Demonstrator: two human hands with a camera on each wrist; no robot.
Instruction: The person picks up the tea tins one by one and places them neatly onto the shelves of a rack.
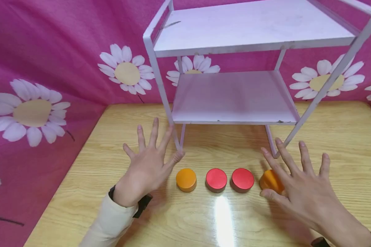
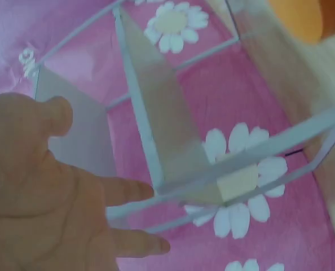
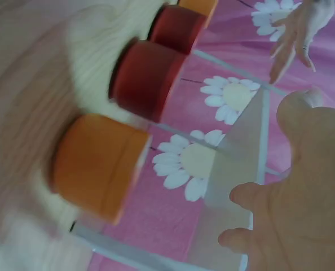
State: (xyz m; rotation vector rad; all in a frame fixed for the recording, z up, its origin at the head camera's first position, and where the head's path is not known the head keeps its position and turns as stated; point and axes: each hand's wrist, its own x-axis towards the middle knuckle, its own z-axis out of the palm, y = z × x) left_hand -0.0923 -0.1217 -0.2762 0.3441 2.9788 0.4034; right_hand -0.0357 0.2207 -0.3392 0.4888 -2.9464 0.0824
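Note:
Four round lidded tins would be several, and they stand in a row on the wooden table: an orange tin [image 1: 186,180] at the left, a red tin [image 1: 216,180], a second red tin [image 1: 242,180], and another orange tin [image 1: 269,181] at the right. My left hand [image 1: 146,168] hovers left of the row with its fingers spread, near the shelf's left leg, holding nothing. My right hand [image 1: 309,188] is spread above the right orange tin and partly hides it in the head view. In the right wrist view that orange tin [image 3: 97,166] stands apart from the palm.
A white two-tier shelf rack [image 1: 235,118] stands behind the tins, its legs on the wooden table [image 1: 111,164]. Pink cloth [image 1: 80,34] with white daisies covers the wall behind and the left side.

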